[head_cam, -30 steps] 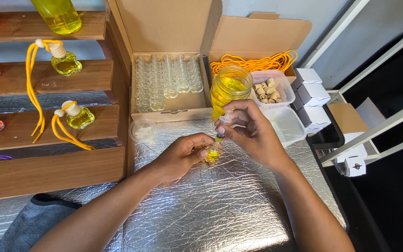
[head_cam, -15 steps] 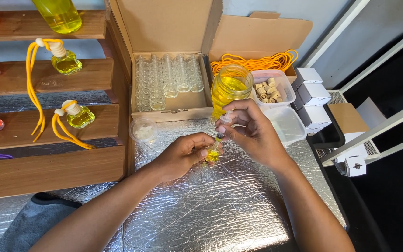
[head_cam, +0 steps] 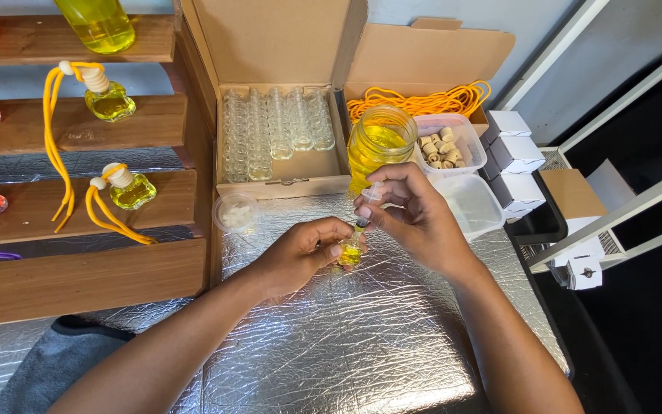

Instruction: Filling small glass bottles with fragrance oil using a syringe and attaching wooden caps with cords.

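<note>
My left hand (head_cam: 300,253) holds a small glass bottle (head_cam: 351,253) partly filled with yellow liquid, resting on the silver foil table (head_cam: 346,345). My right hand (head_cam: 415,218) grips a clear syringe (head_cam: 367,205) upright, its tip at the bottle's mouth. Just behind the hands stands a glass jar of yellow liquid (head_cam: 381,142).
An open cardboard box of empty small bottles (head_cam: 277,130) sits behind. Orange cords (head_cam: 423,100), a tub of wooden caps (head_cam: 446,146), an empty tub (head_cam: 469,203), white boxes (head_cam: 515,153) and a small lid dish (head_cam: 235,212) lie around. Wooden shelves (head_cam: 78,207) at left hold filled bottles.
Both hands stay together at the small bottle; the syringe remains at its mouth. Nothing else has visibly moved.
</note>
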